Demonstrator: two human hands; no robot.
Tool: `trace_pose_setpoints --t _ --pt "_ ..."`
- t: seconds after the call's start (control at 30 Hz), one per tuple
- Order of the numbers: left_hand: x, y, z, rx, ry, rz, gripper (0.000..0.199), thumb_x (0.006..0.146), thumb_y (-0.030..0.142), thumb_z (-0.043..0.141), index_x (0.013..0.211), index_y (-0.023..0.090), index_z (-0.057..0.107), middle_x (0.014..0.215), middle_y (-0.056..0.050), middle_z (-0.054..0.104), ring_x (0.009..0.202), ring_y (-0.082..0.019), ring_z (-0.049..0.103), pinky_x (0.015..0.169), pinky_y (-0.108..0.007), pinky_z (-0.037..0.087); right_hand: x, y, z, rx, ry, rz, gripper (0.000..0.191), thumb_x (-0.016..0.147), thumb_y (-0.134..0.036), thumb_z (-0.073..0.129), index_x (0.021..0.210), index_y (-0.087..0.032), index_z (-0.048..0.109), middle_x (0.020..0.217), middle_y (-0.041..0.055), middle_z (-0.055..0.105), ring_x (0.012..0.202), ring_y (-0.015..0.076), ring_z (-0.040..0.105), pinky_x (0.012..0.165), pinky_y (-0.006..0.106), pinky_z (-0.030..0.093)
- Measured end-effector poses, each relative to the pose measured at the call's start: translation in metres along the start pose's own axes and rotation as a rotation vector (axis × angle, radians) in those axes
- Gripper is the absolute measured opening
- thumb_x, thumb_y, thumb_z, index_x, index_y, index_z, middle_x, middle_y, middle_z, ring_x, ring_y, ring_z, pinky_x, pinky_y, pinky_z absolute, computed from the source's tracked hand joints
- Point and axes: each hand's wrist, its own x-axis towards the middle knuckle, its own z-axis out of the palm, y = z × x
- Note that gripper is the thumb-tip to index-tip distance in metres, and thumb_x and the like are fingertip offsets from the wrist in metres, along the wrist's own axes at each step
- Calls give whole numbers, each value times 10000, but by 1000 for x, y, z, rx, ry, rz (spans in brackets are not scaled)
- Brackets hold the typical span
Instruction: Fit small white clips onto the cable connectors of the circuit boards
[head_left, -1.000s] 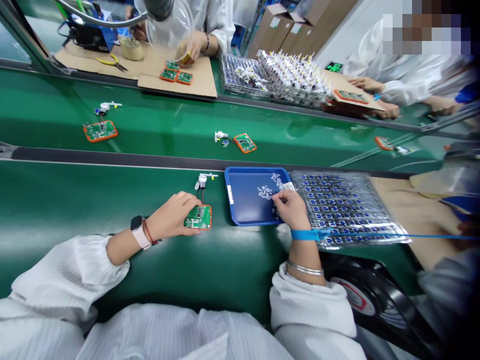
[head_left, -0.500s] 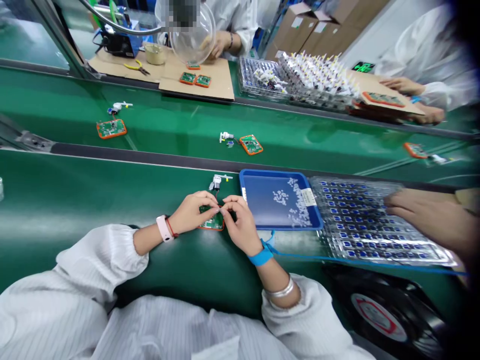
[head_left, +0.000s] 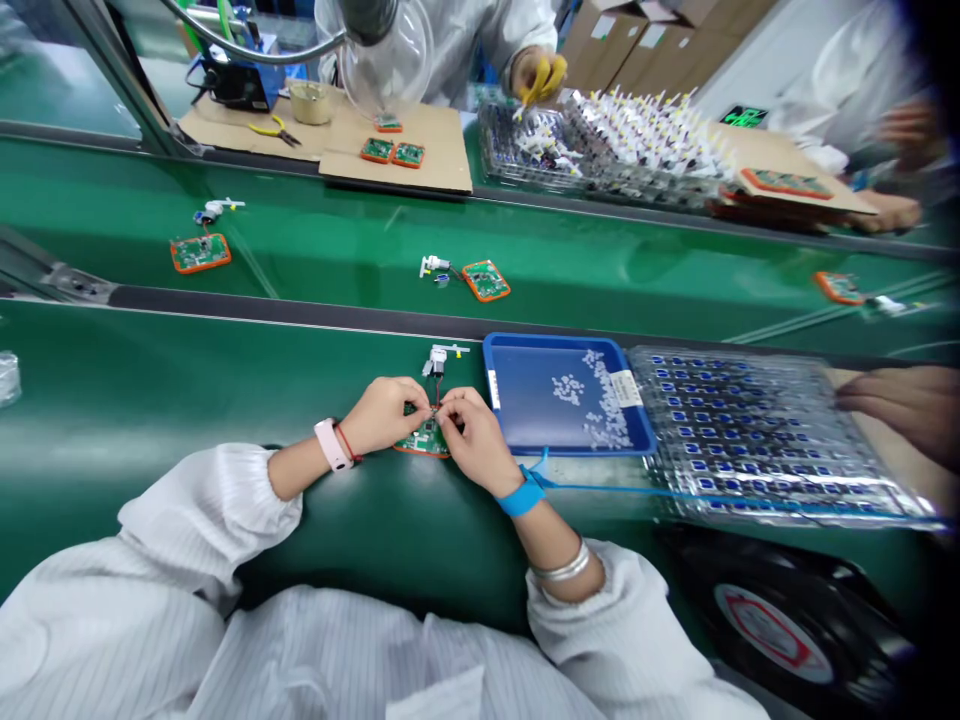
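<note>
A green circuit board with an orange edge lies on the green conveyor belt, mostly hidden under my hands. My left hand rests its fingers on the board, and my right hand meets it there. Their fingertips pinch together over the board, and whatever the right one holds is too small to see. Thin red and black wires rise from the board to a white plastic part just beyond my fingers. A blue strap circles my right wrist.
A blue tray of small white parts stands right of my hands, beside a clear blister tray of blue components. A co-worker's hand lies at its far edge. A black fan sits low right. Other boards lie beyond on a second belt.
My right hand has moved left from the blue tray to the board and joined my left hand. A co-worker's hand has drawn back rightward across the blister tray.
</note>
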Motion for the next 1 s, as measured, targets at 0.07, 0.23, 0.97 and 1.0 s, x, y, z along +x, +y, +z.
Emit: trace_pose_setpoints --t 0.07,0.23,0.97,1.0 --pt "-2 -1 -2 28 24 8 116 765 138 599 661 162 646 788 -26 670 761 -155 617 745 -283 472 -1 -5 1 -22 20 -17 144 793 -135 459 676 -199 512 856 57 517 842 181 530 756 337 454" --pt "-23 -7 -6 252 -43 170 518 721 450 699 1140 175 569 1127 -94 615 1054 -262 540 905 -399 420 -2 -2 -33 -180 234 -133 135 833 -185 464 739 -202 559 908 74 557 915 193 537 823 353 440" --pt "65 -98 -155 582 546 -116 744 718 506 678 1272 104 386 1139 -39 566 1073 -230 487 940 -381 371 -19 124 -148 -533 334 135 219 691 -384 484 563 -221 554 696 96 633 743 250 576 777 445 470" --pt "62 -108 -161 613 496 -157 736 717 508 678 1259 92 405 1098 -44 585 1026 -229 501 909 -375 386 -19 126 -148 -538 329 121 217 689 -386 481 564 -225 555 699 96 635 739 251 578 776 447 473"
